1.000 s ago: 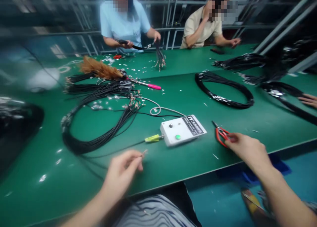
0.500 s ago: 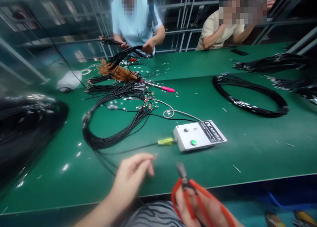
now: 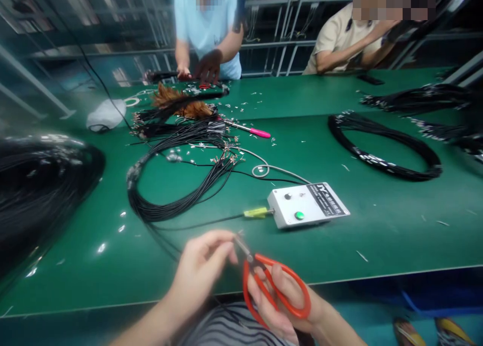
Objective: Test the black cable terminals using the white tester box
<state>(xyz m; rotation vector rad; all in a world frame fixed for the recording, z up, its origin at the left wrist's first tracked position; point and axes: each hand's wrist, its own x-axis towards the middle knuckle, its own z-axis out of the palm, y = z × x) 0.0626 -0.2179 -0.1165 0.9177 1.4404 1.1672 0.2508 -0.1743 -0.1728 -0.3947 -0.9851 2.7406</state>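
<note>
Red-handled cutters (image 3: 251, 259) sit clasped in our right grip (image 3: 289, 293), tips beside our left grip (image 3: 199, 260), which pinches a thin wire end (image 3: 240, 232); beyond, on our surface (image 3: 332, 258), lie a white box (image 3: 309, 205), then a black cable coil (image 3: 403, 170).

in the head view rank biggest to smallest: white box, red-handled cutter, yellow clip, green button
1. White box and red-handled cutter: similar span, cutter nearer the camera, so unranked
2. Yellow clip
3. Green button

A cable workshop: wire bundles (image 3: 181, 205), control box (image 3: 307, 205), co-workers.
</note>
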